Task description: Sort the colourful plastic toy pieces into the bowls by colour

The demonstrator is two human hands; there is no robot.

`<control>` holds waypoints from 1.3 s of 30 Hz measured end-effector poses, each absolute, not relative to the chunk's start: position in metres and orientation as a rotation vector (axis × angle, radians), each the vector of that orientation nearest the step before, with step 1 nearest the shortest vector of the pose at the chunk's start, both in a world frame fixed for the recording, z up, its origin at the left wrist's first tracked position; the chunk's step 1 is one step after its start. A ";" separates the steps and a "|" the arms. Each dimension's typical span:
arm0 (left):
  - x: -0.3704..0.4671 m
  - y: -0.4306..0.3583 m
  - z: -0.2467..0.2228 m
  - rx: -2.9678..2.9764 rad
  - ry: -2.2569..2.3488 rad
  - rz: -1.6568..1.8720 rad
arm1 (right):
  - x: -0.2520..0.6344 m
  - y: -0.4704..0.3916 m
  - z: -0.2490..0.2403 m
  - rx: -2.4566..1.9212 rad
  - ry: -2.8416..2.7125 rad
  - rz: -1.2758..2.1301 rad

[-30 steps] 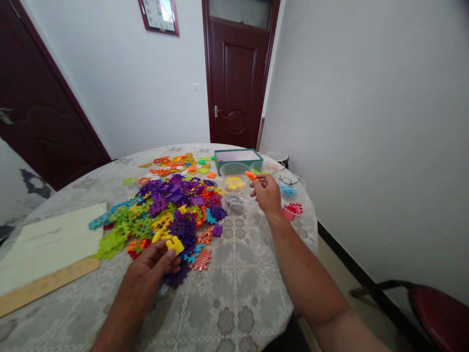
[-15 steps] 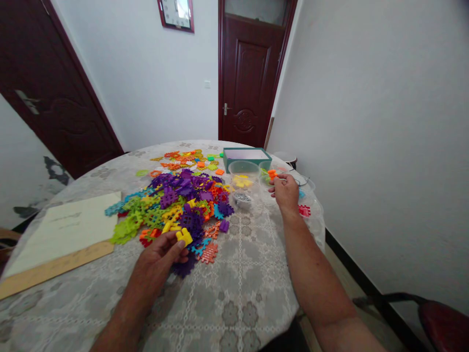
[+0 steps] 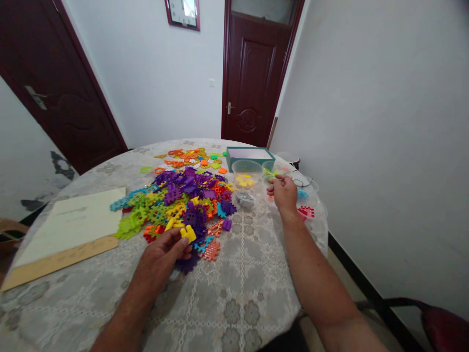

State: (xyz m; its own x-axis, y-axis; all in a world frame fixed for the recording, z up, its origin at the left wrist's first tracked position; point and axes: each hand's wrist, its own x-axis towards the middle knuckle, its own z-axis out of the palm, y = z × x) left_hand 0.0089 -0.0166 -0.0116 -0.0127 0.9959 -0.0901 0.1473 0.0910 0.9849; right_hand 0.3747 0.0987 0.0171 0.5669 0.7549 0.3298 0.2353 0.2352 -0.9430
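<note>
My left hand (image 3: 166, 252) is closed on a small yellow toy block (image 3: 188, 234) with rounded knobs, pinched between thumb and fingers at the near edge of a pile of interlocking plastic pieces (image 3: 174, 193). The pile holds purple, lime, blue, orange and red shapes. Over on the right, my right hand (image 3: 285, 192) hovers above the clear plastic containers with its fingers slightly apart and nothing visible in them. A bit of orange (image 3: 271, 196) shows just under its fingertips. Beside it stands a clear tub (image 3: 246, 166) near yellow pieces.
Behind the tubs sits a green-edged box (image 3: 251, 159). A small container of grey pieces (image 3: 245, 198) is in front. More orange and yellow pieces (image 3: 186, 159) lie at the back. Paper (image 3: 69, 220) and a wooden ruler (image 3: 62, 260) are at the left, on the patterned tablecloth (image 3: 256, 274).
The orange piece has left my right hand's fingertips, and orange now shows lower, beneath the hand. My left hand keeps the yellow block. The view has shifted slightly.
</note>
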 end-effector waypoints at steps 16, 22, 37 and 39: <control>0.020 -0.020 -0.010 1.253 1.260 1.098 | 0.228 0.021 -0.006 -0.933 -1.906 1.205; 0.022 -0.024 -0.009 1.263 1.199 1.080 | 0.226 0.023 -0.009 -0.939 -1.647 1.520; 0.015 -0.023 -0.009 1.458 1.323 1.020 | 0.243 0.033 0.004 -0.947 -1.659 1.504; 0.013 -0.022 -0.010 1.432 1.372 1.056 | 0.249 0.036 0.009 -0.948 -1.626 1.465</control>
